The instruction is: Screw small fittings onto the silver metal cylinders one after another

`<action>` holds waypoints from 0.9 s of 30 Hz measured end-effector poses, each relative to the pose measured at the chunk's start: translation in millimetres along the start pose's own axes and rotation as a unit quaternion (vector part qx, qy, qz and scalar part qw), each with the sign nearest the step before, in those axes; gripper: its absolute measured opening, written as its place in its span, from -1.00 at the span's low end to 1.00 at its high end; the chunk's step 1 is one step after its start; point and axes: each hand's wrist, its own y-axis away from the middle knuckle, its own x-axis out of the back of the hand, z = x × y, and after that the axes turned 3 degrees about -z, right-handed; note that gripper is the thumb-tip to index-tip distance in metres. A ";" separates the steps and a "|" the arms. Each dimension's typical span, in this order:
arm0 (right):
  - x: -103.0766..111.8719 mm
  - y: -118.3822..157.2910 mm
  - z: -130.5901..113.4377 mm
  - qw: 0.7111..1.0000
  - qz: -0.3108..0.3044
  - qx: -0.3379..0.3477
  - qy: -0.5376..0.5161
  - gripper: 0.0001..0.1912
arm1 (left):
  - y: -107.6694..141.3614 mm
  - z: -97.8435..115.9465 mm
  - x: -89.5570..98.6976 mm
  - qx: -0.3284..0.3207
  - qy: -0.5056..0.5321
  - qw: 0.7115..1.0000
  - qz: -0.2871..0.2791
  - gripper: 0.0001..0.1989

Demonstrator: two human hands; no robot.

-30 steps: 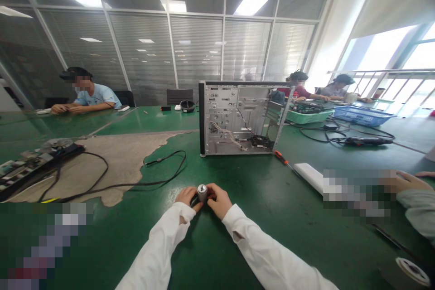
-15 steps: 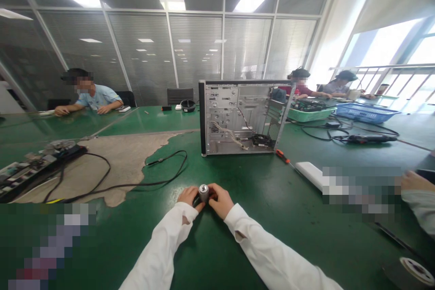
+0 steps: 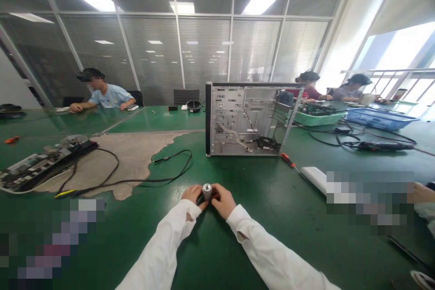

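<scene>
A small silver cylinder stands upright on the green table, its round top facing up. My left hand is closed on its left side, thumb near its base. From the right, my right hand is closed on the same cylinder with bent fingers. The fingertips behind the cylinder are partly hidden. Beyond my hands stands an open computer case with loose wires and a black fan inside.
An orange screwdriver and a white bar lie to the right. Green and blue baskets stand farther back. A black cable and a circuit assembly lie left. Several people sit around; a person's hand is at the right edge.
The view has turned slightly left, so the surroundings appear shifted right. Both my hands stay closed around the cylinder, with little visible movement.
</scene>
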 end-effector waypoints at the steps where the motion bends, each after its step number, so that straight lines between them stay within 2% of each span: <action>1: -0.1 -0.1 -0.2 1.000 -0.001 0.000 0.007 -0.61 | -0.1 -0.2 -0.1 0.000 -0.003 1.000 -0.002 -0.54; 27: 1.6 2.7 -1.9 0.997 -0.009 0.023 0.075 -0.59 | -2.0 -0.6 -1.7 0.006 -0.035 0.999 -0.010 -0.52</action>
